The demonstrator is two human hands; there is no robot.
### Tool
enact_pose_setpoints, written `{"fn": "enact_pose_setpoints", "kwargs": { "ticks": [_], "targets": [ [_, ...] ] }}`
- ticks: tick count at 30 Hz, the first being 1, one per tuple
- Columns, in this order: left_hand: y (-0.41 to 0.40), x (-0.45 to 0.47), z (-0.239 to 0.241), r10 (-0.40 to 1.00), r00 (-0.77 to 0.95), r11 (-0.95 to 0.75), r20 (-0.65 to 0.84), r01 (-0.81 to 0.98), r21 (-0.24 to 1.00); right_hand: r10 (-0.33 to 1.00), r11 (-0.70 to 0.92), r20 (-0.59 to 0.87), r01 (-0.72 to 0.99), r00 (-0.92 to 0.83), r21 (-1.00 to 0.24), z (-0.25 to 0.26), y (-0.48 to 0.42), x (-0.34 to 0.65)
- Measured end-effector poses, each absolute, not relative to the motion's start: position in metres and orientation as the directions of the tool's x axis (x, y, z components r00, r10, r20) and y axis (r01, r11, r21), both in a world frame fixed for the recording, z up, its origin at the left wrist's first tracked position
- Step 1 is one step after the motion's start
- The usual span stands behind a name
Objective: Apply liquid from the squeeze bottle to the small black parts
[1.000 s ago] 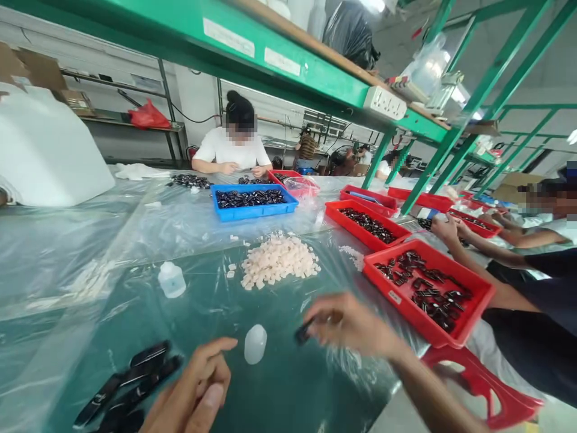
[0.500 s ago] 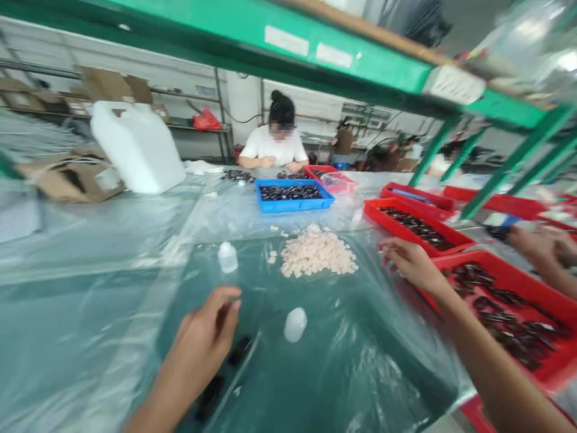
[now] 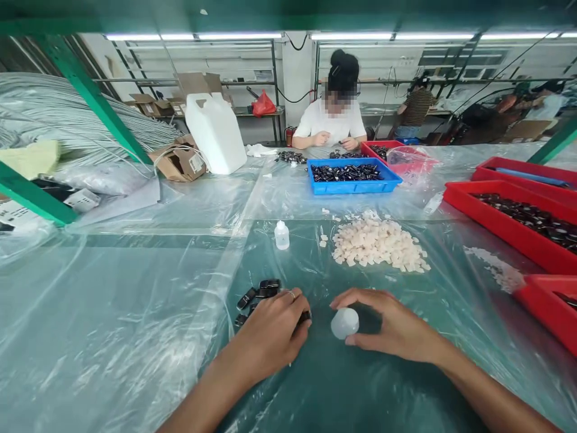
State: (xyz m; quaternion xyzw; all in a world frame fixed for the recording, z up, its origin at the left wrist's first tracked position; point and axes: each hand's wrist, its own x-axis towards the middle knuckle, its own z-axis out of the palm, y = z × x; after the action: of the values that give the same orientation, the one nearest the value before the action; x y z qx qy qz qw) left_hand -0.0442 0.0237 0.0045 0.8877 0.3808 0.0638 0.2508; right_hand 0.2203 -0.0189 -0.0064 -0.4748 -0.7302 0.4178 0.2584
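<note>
My right hand (image 3: 393, 325) curls round a small white plastic bottle (image 3: 344, 323) that stands on the plastic-covered green table (image 3: 135, 313); thumb and fingers touch its sides. My left hand (image 3: 271, 335) lies knuckles up just left of it, fingers closed on a small black part (image 3: 305, 316) at their tips. A few more black parts (image 3: 259, 291) lie in a loose heap beside the left hand. A pile of small cream-coloured pieces (image 3: 377, 243) sits beyond both hands, with a second small white bottle (image 3: 282, 235) to its left.
Red trays of black parts (image 3: 518, 224) line the right side; a blue tray (image 3: 351, 176) stands farther back. A person in white sits across the table working. A large white jerrycan (image 3: 216, 132), cardboard boxes (image 3: 178, 161) and green shelf posts (image 3: 85, 90) are at the left.
My right hand came back from the red tray at the right and closed round the white bottle. My left hand moved down onto the black parts. The view swung left.
</note>
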Motion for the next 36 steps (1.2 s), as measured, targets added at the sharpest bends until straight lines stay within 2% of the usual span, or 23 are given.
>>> {"fn": "enact_pose_setpoints", "kwargs": {
  "ticks": [3, 5, 9, 11, 15, 18, 22, 26, 28, 33, 36],
  "targets": [
    [0.019, -0.04, 0.008, 0.682, 0.729, -0.528, -0.051, 0.54, 0.656, 0.908, 0.205, 0.041, 0.356, -0.417, -0.912, -0.01, -0.025, 0.213],
    [0.016, -0.038, 0.006, 0.69, 0.723, -0.476, -0.041, 0.495, 0.727, 0.917, 0.224, 0.081, 0.336, -0.39, -0.915, -0.008, -0.03, 0.214],
    [0.012, -0.032, -0.002, 0.717, 0.697, -0.307, 0.009, 0.304, 0.902, 0.952, 0.255, 0.102, 0.566, -0.288, -0.784, -0.008, -0.042, 0.22],
    [0.012, -0.03, -0.005, 0.733, 0.676, -0.269, 0.078, 0.182, 0.946, 0.955, 0.281, 0.146, 0.636, -0.257, -0.719, -0.009, -0.046, 0.222],
    [0.012, -0.031, -0.005, 0.753, 0.631, -0.406, 0.186, 0.223, 0.886, 0.893, 0.449, 0.319, 0.642, -0.316, -0.621, -0.006, -0.047, 0.223],
    [0.013, -0.032, -0.004, 0.742, 0.636, -0.461, 0.212, 0.255, 0.85, 0.858, 0.511, 0.37, 0.665, -0.356, -0.545, -0.003, -0.047, 0.224],
    [0.014, -0.032, -0.007, 0.719, 0.63, -0.564, 0.293, 0.283, 0.775, 0.813, 0.553, 0.45, 0.732, -0.37, -0.397, 0.002, -0.049, 0.226],
    [0.012, -0.031, -0.01, 0.724, 0.609, -0.587, 0.325, 0.295, 0.754, 0.79, 0.538, 0.499, 0.793, -0.356, -0.286, 0.006, -0.053, 0.226],
    [0.011, -0.031, -0.011, 0.722, 0.603, -0.603, 0.339, 0.307, 0.737, 0.797, 0.511, 0.507, 0.814, -0.328, -0.276, 0.005, -0.056, 0.226],
    [0.01, -0.031, -0.011, 0.72, 0.596, -0.63, 0.357, 0.343, 0.697, 0.847, 0.469, 0.459, 0.782, -0.267, -0.41, -0.004, -0.066, 0.227],
    [0.009, -0.031, -0.011, 0.733, 0.584, -0.612, 0.348, 0.344, 0.712, 0.858, 0.466, 0.431, 0.773, -0.278, -0.43, -0.007, -0.07, 0.229]
  ]
}}
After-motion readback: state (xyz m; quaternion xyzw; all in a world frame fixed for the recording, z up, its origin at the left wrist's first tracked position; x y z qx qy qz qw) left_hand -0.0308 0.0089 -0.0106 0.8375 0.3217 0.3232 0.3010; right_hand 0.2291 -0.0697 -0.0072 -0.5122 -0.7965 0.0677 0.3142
